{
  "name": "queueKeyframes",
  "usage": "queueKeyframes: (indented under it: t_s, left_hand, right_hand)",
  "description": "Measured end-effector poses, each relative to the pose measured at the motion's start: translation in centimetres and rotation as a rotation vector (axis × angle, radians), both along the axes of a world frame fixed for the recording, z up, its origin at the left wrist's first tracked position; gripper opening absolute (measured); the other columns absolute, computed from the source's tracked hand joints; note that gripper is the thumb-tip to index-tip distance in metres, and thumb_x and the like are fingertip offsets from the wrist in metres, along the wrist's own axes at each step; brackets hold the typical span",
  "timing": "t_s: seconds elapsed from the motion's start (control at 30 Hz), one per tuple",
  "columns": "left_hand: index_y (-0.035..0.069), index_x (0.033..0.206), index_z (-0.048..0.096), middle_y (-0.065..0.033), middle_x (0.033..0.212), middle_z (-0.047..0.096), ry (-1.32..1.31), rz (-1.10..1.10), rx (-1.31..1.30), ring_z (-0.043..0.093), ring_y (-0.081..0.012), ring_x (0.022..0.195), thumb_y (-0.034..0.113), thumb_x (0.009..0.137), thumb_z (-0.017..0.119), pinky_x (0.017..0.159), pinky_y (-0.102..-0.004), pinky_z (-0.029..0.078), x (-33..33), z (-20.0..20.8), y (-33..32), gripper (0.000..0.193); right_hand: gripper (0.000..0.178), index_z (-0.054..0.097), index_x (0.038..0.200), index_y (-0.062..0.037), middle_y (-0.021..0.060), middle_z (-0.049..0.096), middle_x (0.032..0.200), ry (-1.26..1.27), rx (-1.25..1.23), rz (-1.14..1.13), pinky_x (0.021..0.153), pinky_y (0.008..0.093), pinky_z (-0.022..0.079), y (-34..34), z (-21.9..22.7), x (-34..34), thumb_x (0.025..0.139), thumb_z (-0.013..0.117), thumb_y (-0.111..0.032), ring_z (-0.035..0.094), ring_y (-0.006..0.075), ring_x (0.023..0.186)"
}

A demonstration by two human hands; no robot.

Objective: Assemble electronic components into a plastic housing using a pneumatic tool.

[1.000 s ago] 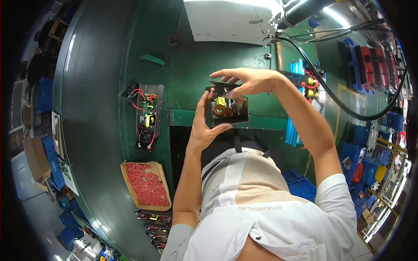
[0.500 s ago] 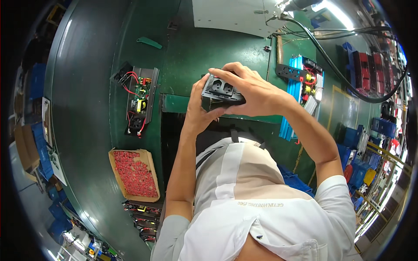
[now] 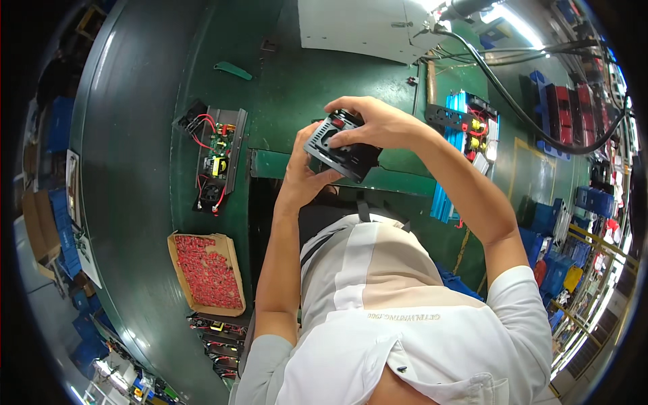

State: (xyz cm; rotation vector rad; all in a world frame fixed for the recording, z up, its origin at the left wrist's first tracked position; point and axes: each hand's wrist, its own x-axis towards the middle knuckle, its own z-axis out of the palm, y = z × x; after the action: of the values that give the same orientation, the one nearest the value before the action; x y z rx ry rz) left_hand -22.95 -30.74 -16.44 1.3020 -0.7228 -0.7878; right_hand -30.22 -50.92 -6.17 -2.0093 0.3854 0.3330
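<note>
Between my two hands, above the bench's front edge, is a black socket panel (image 3: 347,160) with a slotted grey edge, round outlets and a small red switch. It is tilted. My left hand (image 3: 300,177) closes round its left side and lower edge, thumb underneath. From the right, my right hand (image 3: 388,125) grips it too, thumb laid across the outlet face and fingers over the far edge. The panel's back and several fingertips are hidden. Left of my hands lies an open device with a circuit board (image 3: 219,152), red wires and a small fan.
A cardboard tray (image 3: 236,270) of small red parts sits at the left, with more open devices (image 3: 226,344) below it. Blue-cased devices (image 3: 442,202) stand at the right. A white metal box (image 3: 351,27), a green strip (image 3: 233,70) and a black cable (image 3: 503,88) are farther off.
The panel has tipped and turned, and now its red switch shows. My right thumb has moved from below the panel onto its outlet face. My left hand keeps its hold.
</note>
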Motion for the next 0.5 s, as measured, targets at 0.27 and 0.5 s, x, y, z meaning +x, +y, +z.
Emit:
queueKeyframes:
  t_s: [0.27, 0.5]
  left_hand:
    - [0.009, 0.138, 0.048, -0.0087, 0.135, 0.054, -0.208, -0.007, 0.047, 0.054, -0.0272, 0.127, 0.002, 0.057, 0.093, 0.106, -0.0393, 0.045, 0.2, 1.2, 0.0, 0.093]
    - [0.009, 0.141, 0.047, -0.0089, 0.134, 0.055, -0.123, -0.051, 0.008, 0.053, -0.0281, 0.129, 0.007, 0.06, 0.094, 0.109, -0.0392, 0.043, 0.5, 0.3, 0.3, 0.094]
  right_hand:
    - [0.051, 0.06, 0.123, -0.0044, 0.0017, 0.058, 0.086, -0.031, 0.112, -0.031, 0.073, 0.0268, 0.046, -0.9, -0.9, -0.9, 0.081, 0.083, -0.022, 0.055, 0.0096, 0.081]
    - [0.049, 0.064, 0.12, 0.0022, 0.0044, 0.066, 0.092, 0.093, 0.361, -0.257, 0.072, 0.0281, 0.047, -1.6, -2.2, 0.1, 0.084, 0.082, -0.025, 0.06, 0.0114, 0.082]
